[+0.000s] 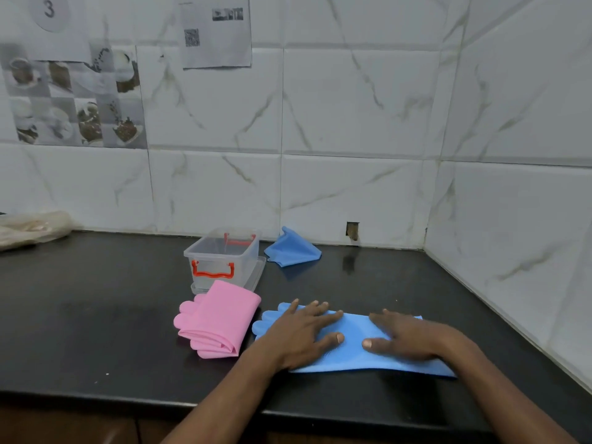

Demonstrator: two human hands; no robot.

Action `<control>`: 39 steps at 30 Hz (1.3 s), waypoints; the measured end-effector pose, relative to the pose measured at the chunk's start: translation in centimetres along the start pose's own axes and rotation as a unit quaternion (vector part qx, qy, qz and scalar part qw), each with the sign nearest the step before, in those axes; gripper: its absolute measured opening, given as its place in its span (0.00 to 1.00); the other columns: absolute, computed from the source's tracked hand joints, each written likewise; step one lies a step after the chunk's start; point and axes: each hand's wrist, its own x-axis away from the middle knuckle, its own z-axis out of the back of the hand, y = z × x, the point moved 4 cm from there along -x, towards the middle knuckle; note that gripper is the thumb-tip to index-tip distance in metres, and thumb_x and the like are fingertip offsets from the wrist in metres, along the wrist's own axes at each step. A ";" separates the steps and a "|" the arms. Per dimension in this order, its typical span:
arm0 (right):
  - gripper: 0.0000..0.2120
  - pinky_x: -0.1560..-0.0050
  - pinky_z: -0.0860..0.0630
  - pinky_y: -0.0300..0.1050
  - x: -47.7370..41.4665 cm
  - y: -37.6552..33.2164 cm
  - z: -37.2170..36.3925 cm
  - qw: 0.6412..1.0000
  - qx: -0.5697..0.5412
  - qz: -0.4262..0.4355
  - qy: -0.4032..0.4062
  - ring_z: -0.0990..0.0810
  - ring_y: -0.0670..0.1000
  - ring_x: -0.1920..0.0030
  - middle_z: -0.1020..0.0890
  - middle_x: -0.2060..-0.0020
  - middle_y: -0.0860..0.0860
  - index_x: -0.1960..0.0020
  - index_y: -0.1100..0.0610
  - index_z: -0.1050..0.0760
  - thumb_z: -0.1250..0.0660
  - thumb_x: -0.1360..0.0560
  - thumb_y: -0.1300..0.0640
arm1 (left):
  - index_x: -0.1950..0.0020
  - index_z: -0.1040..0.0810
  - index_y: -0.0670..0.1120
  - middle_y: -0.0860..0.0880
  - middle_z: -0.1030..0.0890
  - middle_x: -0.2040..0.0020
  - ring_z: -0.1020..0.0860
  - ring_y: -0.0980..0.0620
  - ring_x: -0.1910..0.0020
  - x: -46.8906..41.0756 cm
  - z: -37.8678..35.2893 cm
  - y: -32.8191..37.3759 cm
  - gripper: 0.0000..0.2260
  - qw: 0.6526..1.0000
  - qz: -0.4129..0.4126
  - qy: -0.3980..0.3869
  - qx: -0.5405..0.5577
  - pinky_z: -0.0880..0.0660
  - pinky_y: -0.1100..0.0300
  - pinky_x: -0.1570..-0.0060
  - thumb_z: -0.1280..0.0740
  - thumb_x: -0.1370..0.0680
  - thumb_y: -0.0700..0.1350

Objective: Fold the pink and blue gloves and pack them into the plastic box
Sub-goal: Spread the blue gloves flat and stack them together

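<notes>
Head view looked down on a black countertop (96,331) set against white marble-patterned wall tiles (352,107); both hands lay flat, palms down, on a blue glove (354,328) stretched out in the lower right of centre; the left hand (301,331) covered the glove near its finger end, fingers spread and pointing up the frame, thumb out to the right; the right hand (403,338) pressed the cuff half, fingers spread, its thumb pointing left toward the other thumb without touching it; neither hand pinched anything. The glove's fingertips peeked out to the left of the left hand. Just left of it sat a pink glove (217,318), folded into a thick stack (how many layers it held was hard to count), with its rounded fingertips toward the left. Behind the pink stack, near the frame's centre, stood a clear plastic box (224,257) with red handles, open and resting on its lid (256,277); a second blue glove (293,249) lay bunched to the box's right, near the wall. A crumpled plastic bag (32,229) sat at the left edge.
</notes>
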 end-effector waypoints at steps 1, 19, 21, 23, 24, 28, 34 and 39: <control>0.37 0.28 0.39 0.50 -0.5 -0.5 1.5 1.000 0.003 0.006 0.026 0.36 0.54 0.26 0.37 0.24 0.53 0.23 0.53 0.41 0.43 0.24 0.33 | 0.26 0.33 0.56 0.50 0.35 0.23 0.41 0.55 0.23 0.1 0.5 0.2 0.24 0.999 -0.009 0.029 0.027 0.56 0.51 0.23 0.47 0.19 0.62; 0.25 0.26 0.43 0.59 -22.4 -14.0 4.1 0.989 -0.059 0.120 0.061 0.42 0.58 0.24 0.44 0.23 0.56 0.25 0.46 0.37 0.45 0.20 0.40 | 0.49 0.17 0.48 0.52 0.15 0.51 0.19 0.54 0.52 1.3 2.5 0.3 0.18 0.985 -0.082 0.140 0.063 0.23 0.55 0.49 0.42 0.29 0.50; 0.23 0.32 0.34 0.54 -23.2 -13.8 4.2 0.988 -0.071 0.109 0.085 0.30 0.57 0.33 0.31 0.30 0.58 0.30 0.55 0.31 0.44 0.19 0.44 | 0.50 0.17 0.48 0.52 0.15 0.52 0.19 0.55 0.53 1.1 2.6 0.3 0.17 0.984 -0.087 0.143 0.055 0.24 0.56 0.50 0.42 0.30 0.49; 0.18 0.40 0.28 0.49 -23.4 -13.3 4.9 0.982 -0.090 0.084 0.142 0.24 0.57 0.41 0.24 0.38 0.59 0.38 0.62 0.26 0.40 0.20 0.49 | 0.53 0.17 0.48 0.52 0.15 0.54 0.20 0.54 0.56 1.0 2.7 0.4 0.16 0.985 -0.088 0.144 0.030 0.24 0.55 0.52 0.43 0.30 0.49; 0.16 0.43 0.27 0.49 -23.2 -12.7 5.4 0.977 -0.098 0.062 0.179 0.22 0.58 0.43 0.22 0.41 0.59 0.41 0.64 0.24 0.38 0.21 0.53 | 0.54 0.18 0.47 0.51 0.15 0.55 0.20 0.54 0.57 0.9 2.8 0.4 0.16 0.986 -0.087 0.142 0.015 0.25 0.55 0.53 0.43 0.30 0.49; 0.06 0.58 0.29 0.49 -20.5 -9.5 8.8 0.919 -0.167 0.016 0.358 0.21 0.61 0.51 0.19 0.50 0.63 0.50 0.65 0.27 0.36 0.25 0.63 | 0.59 0.21 0.45 0.50 0.18 0.60 0.23 0.52 0.61 0.9 2.9 1.0 0.14 0.987 -0.086 0.137 -0.020 0.26 0.54 0.57 0.44 0.30 0.50; 0.08 0.55 0.28 0.49 -14.5 -6.4 18.9 0.877 -0.198 0.038 0.437 0.22 0.63 0.49 0.19 0.52 0.64 0.49 0.65 0.23 0.35 0.25 0.61 | 0.64 0.26 0.44 0.49 0.23 0.64 0.26 0.51 0.65 1.0 3.1 1.6 0.10 0.986 -0.082 0.142 -0.036 0.27 0.51 0.61 0.42 0.30 0.48; 0.09 0.59 0.21 0.56 -8.9 -5.5 25.7 0.853 -0.270 0.073 0.440 0.23 0.62 0.60 0.25 0.64 0.59 0.66 0.62 0.29 0.35 0.28 0.61 | 0.58 0.22 0.45 0.51 0.19 0.59 0.23 0.53 0.60 1.2 2.8 1.1 0.12 0.985 -0.060 0.163 0.006 0.26 0.53 0.57 0.43 0.29 0.49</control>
